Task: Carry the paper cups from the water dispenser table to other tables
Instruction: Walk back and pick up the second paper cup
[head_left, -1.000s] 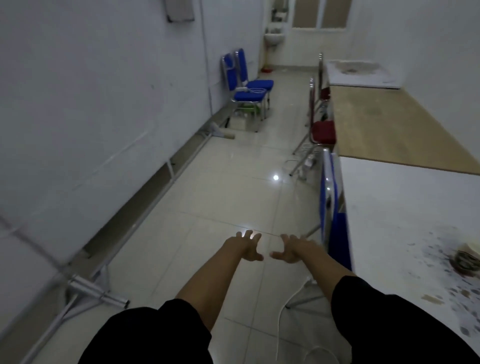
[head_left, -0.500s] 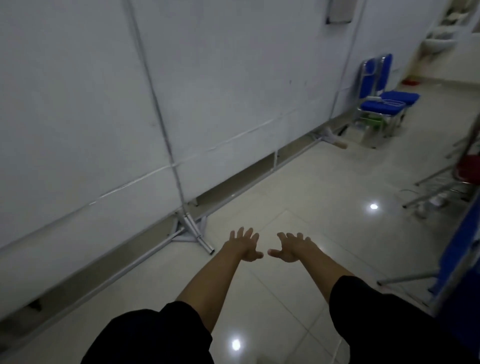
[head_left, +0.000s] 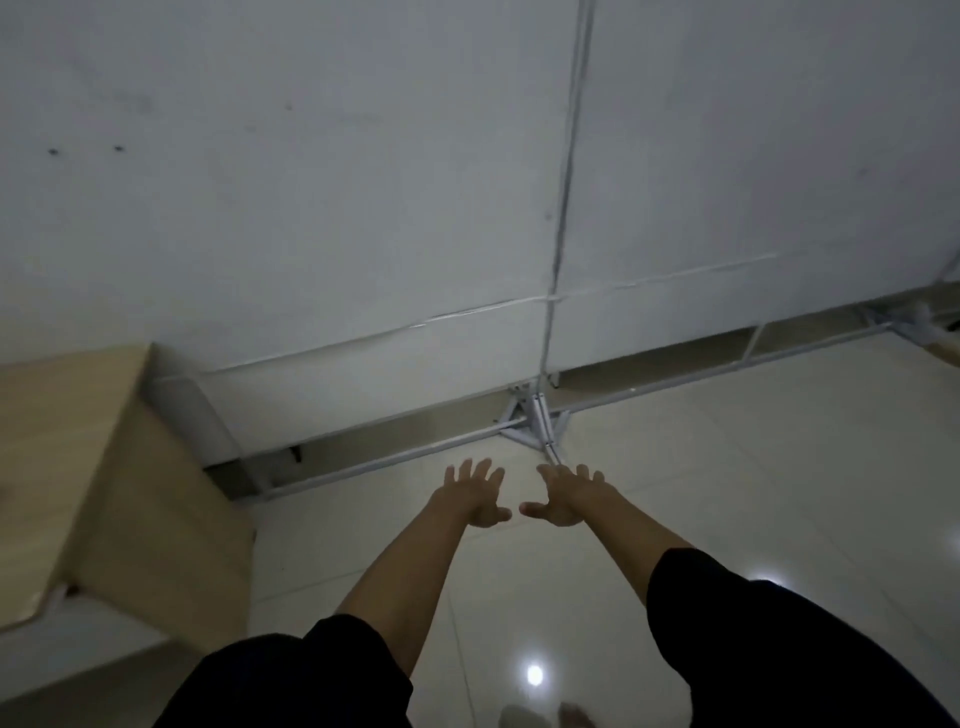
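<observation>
Both my arms stretch forward over the tiled floor. My left hand (head_left: 475, 493) is spread wide, palm down, and holds nothing. My right hand (head_left: 563, 496) sits just beside it, thumbs nearly meeting, fingers apart and empty too. No paper cup and no water dispenser table appear in the head view.
A white partition wall (head_left: 363, 208) on a metal frame fills the upper view; its foot bracket (head_left: 535, 426) juts onto the floor just beyond my hands. A light wooden table (head_left: 62, 457) stands at the left edge. Glossy tiled floor (head_left: 753, 467) extends to the right.
My view has swung left: the blue chairs and right-hand tables have left the frame, the partition now fills it, and a wooden table has come in at left. Both hands stay open and empty.
</observation>
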